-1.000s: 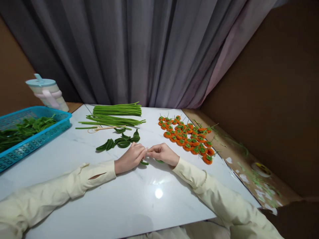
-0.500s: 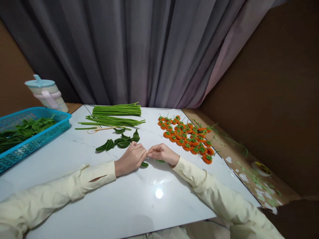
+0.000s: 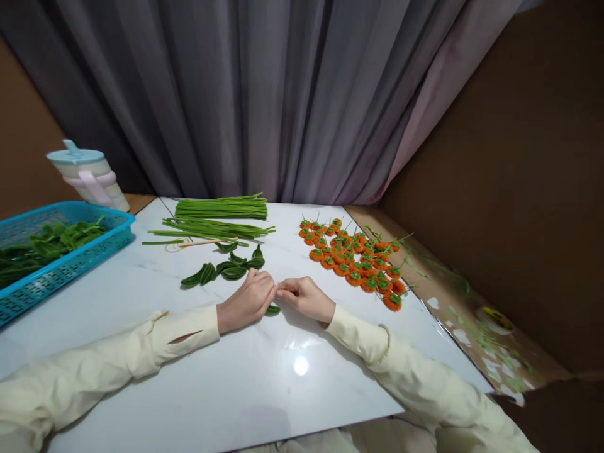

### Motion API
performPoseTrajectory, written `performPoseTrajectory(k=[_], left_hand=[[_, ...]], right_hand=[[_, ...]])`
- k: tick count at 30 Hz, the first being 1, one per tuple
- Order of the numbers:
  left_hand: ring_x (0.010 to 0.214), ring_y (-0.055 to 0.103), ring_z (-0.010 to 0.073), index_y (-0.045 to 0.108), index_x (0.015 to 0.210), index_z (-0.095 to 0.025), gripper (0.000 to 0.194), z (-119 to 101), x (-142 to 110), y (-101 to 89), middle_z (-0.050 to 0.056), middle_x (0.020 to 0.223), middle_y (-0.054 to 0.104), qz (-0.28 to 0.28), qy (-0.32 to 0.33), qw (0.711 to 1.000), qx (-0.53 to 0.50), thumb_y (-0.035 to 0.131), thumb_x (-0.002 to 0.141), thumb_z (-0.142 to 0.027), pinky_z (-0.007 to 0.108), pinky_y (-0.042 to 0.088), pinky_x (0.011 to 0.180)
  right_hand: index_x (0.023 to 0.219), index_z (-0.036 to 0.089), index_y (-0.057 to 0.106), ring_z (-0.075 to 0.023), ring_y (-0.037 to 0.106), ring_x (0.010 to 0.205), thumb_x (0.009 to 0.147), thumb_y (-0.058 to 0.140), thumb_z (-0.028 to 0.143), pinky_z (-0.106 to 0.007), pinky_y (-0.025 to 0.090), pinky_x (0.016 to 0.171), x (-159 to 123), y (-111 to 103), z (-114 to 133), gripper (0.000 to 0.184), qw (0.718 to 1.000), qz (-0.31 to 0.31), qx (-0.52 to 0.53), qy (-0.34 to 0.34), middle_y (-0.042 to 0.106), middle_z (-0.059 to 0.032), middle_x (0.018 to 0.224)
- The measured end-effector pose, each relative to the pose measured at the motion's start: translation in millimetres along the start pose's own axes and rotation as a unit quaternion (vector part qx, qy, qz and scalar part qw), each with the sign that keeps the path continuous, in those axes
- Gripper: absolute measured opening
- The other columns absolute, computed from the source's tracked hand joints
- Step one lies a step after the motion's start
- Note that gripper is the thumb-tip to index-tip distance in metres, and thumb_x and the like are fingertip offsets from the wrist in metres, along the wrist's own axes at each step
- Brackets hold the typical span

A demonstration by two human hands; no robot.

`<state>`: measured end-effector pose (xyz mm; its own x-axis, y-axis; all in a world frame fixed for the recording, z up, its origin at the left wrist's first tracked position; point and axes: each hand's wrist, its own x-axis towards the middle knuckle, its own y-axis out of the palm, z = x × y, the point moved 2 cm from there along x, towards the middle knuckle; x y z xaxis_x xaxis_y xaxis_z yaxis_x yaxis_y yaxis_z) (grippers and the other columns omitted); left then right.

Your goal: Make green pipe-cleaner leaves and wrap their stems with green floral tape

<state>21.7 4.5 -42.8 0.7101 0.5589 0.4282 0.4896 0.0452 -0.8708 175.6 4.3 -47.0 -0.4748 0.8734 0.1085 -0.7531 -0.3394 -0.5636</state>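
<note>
My left hand (image 3: 248, 299) is closed in a pinch above the white table, its fingertips meeting those of my right hand (image 3: 309, 299), which is pinched too. What the fingertips grip is too small or hidden to make out. Just under the left fingers shows the end of a dark green fuzzy leaf shape (image 3: 272, 310); whether it is held or lies on the table I cannot tell. Behind the left hand lie several dark green pipe-cleaner leaves (image 3: 233, 273). Right of my right hand are rows of orange fuzzy pumpkin-like pieces (image 3: 355, 277) with green tops.
Light green pipe-cleaner stems (image 3: 221, 209) lie in two bundles at the back, near a thin wooden stick (image 3: 207, 243). A blue basket (image 3: 108, 236) with green leaf pieces stands left, before a lidded cup (image 3: 89, 176). Scraps and a tape roll (image 3: 494, 319) lie right.
My right hand has turned slightly and shifted a little left and down. The green piece that showed beneath it is now out of sight. My left hand has barely moved.
</note>
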Motion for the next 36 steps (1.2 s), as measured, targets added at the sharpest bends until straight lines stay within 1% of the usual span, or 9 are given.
performPoseTrajectory(k=[7,13,17,22,25,27,31,34,36], left_hand=[[0.071,0.045,0.0186,0.039,0.071,-0.018,0.031,1,0,2.1,0.004,0.069,0.048,0.012,-0.003,1.0,-0.004,0.02,0.096,-0.018,0.035,0.034,0.07],[0.072,0.044,0.0187,0.038,0.071,-0.018,0.03,2,-1,3.8,0.003,0.07,0.047,0.016,-0.01,1.0,-0.008,0.021,0.095,-0.018,0.035,0.034,0.071],[0.072,0.044,0.0186,0.037,0.071,-0.019,0.029,1,-1,4.3,0.003,0.07,0.046,0.014,-0.002,1.0,-0.014,0.021,0.095,-0.018,0.035,0.034,0.072],[0.071,0.044,0.0181,0.038,0.071,-0.018,0.03,1,-1,5.0,0.002,0.07,0.046,0.014,-0.012,1.0,-0.023,0.022,0.096,-0.019,0.035,0.033,0.073],[0.071,0.045,0.0173,0.04,0.072,-0.018,0.03,3,0,5.2,0.002,0.07,0.047,0.017,-0.02,0.999,-0.042,0.023,0.096,-0.02,0.035,0.032,0.073],[0.071,0.046,0.0169,0.041,0.071,-0.017,0.031,3,0,4.5,0.001,0.069,0.047,0.016,-0.024,0.998,-0.051,0.023,0.097,-0.02,0.035,0.031,0.073],[0.071,0.047,0.0166,0.041,0.071,-0.017,0.031,2,1,3.0,0.001,0.069,0.049,0.018,-0.023,0.998,-0.057,0.024,0.097,-0.02,0.035,0.03,0.074],[0.071,0.047,0.0166,0.041,0.071,-0.017,0.031,2,1,2.8,0.001,0.069,0.049,0.017,-0.023,0.998,-0.057,0.024,0.097,-0.02,0.035,0.03,0.075],[0.071,0.047,0.0165,0.041,0.071,-0.017,0.031,3,1,3.3,0.001,0.069,0.049,0.016,-0.024,0.998,-0.058,0.024,0.096,-0.02,0.035,0.03,0.074]], right_hand=[[0.066,0.016,0.057,-0.0096,0.039,0.052,0.085,0.047,0.018,-0.021,0.033,0.058,-3,3,5,0.021,0.991,-0.027,-0.124,-0.042,0.044,0.0046,0.051],[0.069,0.017,0.056,-0.012,0.044,0.056,0.085,0.046,0.015,-0.022,0.033,0.061,-5,4,9,0.019,0.987,-0.036,-0.148,-0.053,0.048,0.0023,0.055],[0.066,0.017,0.055,-0.0128,0.045,0.06,0.08,0.048,0.01,-0.022,0.033,0.062,-4,5,8,0.017,0.987,-0.045,-0.142,-0.056,0.049,0.0014,0.056],[0.069,0.014,0.06,-0.0093,0.041,0.052,0.08,0.048,0.013,-0.02,0.033,0.055,0,2,1,0.016,0.992,-0.033,-0.111,-0.048,0.048,0.0032,0.054],[0.077,0.011,0.065,-0.0077,0.036,0.049,0.08,0.05,0.019,-0.019,0.03,0.05,1,-3,-3,0.017,0.999,-0.01,-0.035,-0.027,0.047,0.0038,0.053],[0.08,0.009,0.066,-0.0074,0.033,0.049,0.08,0.053,0.026,-0.019,0.028,0.048,2,-6,-5,0.022,1.0,0.012,0.025,-0.009,0.044,0.0042,0.051],[0.081,0.007,0.065,-0.0074,0.034,0.049,0.077,0.056,0.039,-0.02,0.027,0.047,2,-11,-5,0.033,0.993,0.057,0.105,0.004,0.045,0.0033,0.053],[0.08,0.008,0.063,-0.0073,0.034,0.048,0.078,0.055,0.042,-0.02,0.027,0.046,2,-12,-5,0.036,0.989,0.07,0.132,0.002,0.046,0.0032,0.053],[0.081,0.007,0.064,-0.0072,0.033,0.047,0.08,0.052,0.04,-0.02,0.027,0.046,2,-12,-4,0.034,0.99,0.066,0.127,0.002,0.045,0.0035,0.053]])
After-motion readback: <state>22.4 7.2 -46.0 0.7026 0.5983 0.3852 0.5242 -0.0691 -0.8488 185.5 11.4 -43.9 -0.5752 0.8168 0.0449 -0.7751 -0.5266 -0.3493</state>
